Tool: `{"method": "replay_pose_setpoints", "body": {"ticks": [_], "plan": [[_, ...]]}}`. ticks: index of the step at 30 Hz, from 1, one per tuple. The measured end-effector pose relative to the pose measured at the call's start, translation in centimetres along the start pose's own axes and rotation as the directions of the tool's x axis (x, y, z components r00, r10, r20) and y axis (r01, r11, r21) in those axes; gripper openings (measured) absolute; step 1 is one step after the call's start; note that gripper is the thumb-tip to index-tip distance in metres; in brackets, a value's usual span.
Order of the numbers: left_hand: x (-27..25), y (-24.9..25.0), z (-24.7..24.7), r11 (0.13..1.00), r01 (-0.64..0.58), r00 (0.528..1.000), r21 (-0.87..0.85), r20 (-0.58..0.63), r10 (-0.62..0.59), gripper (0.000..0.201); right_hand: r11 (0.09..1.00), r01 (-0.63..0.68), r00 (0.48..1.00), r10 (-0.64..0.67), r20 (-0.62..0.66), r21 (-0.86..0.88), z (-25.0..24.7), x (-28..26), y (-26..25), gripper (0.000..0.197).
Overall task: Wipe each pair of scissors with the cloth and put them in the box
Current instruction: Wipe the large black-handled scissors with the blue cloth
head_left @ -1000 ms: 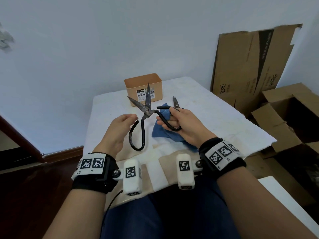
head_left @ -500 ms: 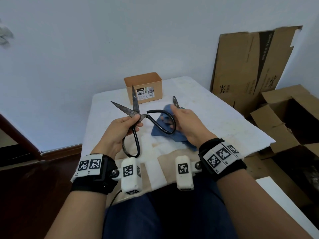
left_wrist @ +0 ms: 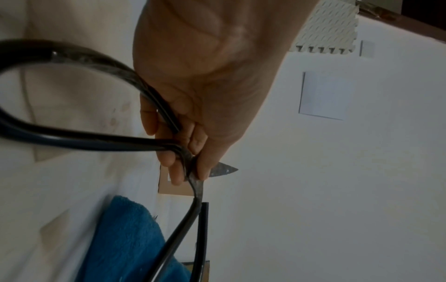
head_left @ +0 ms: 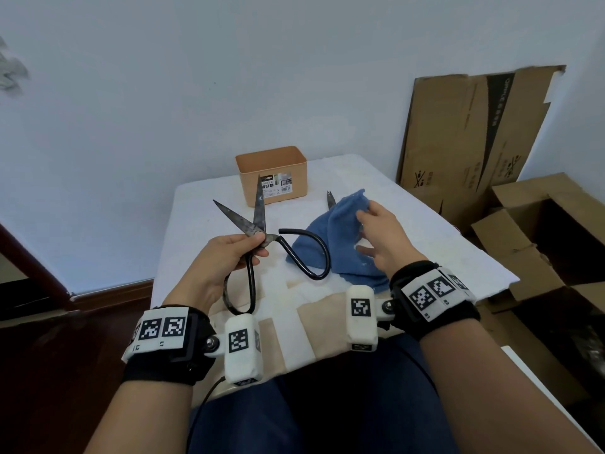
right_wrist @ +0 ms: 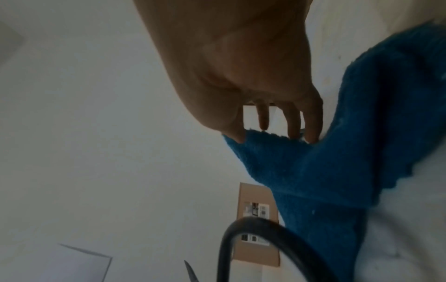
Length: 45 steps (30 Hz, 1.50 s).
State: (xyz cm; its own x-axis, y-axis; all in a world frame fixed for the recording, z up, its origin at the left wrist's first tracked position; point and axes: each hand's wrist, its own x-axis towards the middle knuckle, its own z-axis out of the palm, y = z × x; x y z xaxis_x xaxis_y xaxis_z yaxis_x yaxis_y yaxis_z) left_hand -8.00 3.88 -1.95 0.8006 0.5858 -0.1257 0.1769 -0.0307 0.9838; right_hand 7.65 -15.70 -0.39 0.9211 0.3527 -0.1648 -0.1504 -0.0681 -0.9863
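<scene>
Large black-handled scissors (head_left: 258, 231) (left_wrist: 178, 150) are held up over the table with blades spread. My left hand (head_left: 229, 253) (left_wrist: 190, 162) pinches them at the pivot. My right hand (head_left: 376, 231) (right_wrist: 277, 131) pinches the top edge of the blue cloth (head_left: 340, 237) (right_wrist: 313, 171) (left_wrist: 130, 238) and lifts it, its lower part still lying on the table. The tip of a second pair of scissors (head_left: 330, 199) pokes out behind the cloth. The tan box (head_left: 271, 175) (right_wrist: 258, 225) stands open at the table's far side.
The white-covered table (head_left: 425, 237) ends close on the right. Flat cardboard (head_left: 474, 142) leans against the wall, and open cartons (head_left: 540, 244) sit on the floor to the right. My lap is at the near table edge.
My right hand let go of the scissors' handle and picked up the blue cloth by its edge. The left hand took the scissors at the pivot and shifted them left.
</scene>
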Motion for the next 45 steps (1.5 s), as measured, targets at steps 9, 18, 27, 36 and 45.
{"method": "replay_pose_setpoints", "body": {"ticks": [9,18,27,36,45], "plan": [[0.1,-0.1,0.5,0.999,0.032,0.999,0.026,0.021,-0.032,0.02,0.869,-0.063,0.981,0.144,0.128,-0.49,-1.3,-0.3,0.5,0.038],[0.1,0.1,1.3,0.999,0.038,0.999,0.033,0.034,-0.039,0.018,0.798,0.008,0.989,0.081,0.122,-0.602,-1.6,-0.3,0.6,0.023],[0.0,0.1,1.2,0.997,0.034,0.999,0.062,0.04,-0.036,0.022,0.505,0.079,0.996,-0.002,0.091,-0.859,-2.0,0.0,0.8,0.015],[-0.1,0.2,1.2,0.998,0.023,0.999,0.062,0.047,-0.026,0.024,0.735,0.289,0.944,-0.326,0.054,-0.614,-2.2,-0.4,-2.3,0.029],[-0.4,1.1,0.5,0.996,-0.004,0.999,0.091,0.041,0.0,0.023,0.764,0.447,0.88,-0.469,0.075,-0.465,-1.6,-1.1,-4.4,0.026]]}}
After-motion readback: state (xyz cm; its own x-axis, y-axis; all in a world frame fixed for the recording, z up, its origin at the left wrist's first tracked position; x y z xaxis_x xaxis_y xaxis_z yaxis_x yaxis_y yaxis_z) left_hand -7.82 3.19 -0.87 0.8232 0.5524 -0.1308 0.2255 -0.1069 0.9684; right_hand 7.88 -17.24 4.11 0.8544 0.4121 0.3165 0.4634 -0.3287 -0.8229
